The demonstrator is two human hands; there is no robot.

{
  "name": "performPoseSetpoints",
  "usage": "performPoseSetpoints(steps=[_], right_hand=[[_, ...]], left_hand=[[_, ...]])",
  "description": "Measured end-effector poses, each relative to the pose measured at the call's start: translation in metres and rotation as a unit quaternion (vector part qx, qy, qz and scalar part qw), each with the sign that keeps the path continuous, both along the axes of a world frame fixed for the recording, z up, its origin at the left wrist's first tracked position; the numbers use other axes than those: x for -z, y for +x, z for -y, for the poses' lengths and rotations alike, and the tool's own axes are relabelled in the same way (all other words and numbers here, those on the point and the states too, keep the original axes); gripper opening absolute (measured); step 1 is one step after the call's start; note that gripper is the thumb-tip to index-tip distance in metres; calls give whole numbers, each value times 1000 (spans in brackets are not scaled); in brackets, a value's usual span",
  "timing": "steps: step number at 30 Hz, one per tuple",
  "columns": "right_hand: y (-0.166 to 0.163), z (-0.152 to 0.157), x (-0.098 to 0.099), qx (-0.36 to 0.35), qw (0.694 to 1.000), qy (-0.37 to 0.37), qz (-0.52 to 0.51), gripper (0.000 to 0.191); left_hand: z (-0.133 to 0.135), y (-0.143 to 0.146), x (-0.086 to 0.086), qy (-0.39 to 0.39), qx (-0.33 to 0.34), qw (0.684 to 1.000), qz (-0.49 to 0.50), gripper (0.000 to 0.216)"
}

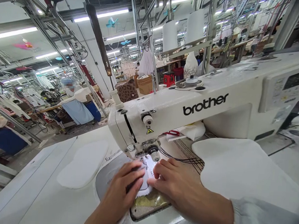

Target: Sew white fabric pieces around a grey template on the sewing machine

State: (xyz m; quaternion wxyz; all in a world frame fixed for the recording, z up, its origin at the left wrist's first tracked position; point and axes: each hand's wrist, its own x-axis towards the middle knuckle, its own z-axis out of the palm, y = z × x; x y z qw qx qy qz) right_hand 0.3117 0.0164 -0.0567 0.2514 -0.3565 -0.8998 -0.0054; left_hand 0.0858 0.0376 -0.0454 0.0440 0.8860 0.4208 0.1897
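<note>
In that big garment factory (52, 97), the left hand (120, 187) and right hand (180, 184) sat half-open, no real grip, pressing a white fabric piece (146, 170) flat under the presser foot (143, 156) of a Brother sewing machine (164, 109) on a white surface (27, 186).

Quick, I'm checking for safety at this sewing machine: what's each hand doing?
Left hand: open, pressing the white fabric piece.
Right hand: open, pressing the same piece.

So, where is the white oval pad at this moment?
In the head view, the white oval pad lies on the sewing table, left of the person's left hand.
</note>
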Motion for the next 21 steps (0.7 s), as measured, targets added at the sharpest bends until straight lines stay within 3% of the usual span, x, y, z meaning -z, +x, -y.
performPoseSetpoints(steps=[3,5,13,18,21], right_hand=[[0,0,-2,-15,1000,1,-2,16],[0,1,-2,-11,1000,-11,-3,15],[-4,-2,1,30,998,-60,-16,21],[-6,-4,8,65,997,-48,-15,29],[-5,-2,7,51,998,-46,-13,26]], left_hand=[[2,-2,-4,-32,90,993,70,23],[1,-2,-3,-27,106,990,87,23],[0,3,-2,11,62,995,75,22],[-2,8,-1,46,32,996,74,23],[-5,4,0,44,42,996,68,22]])
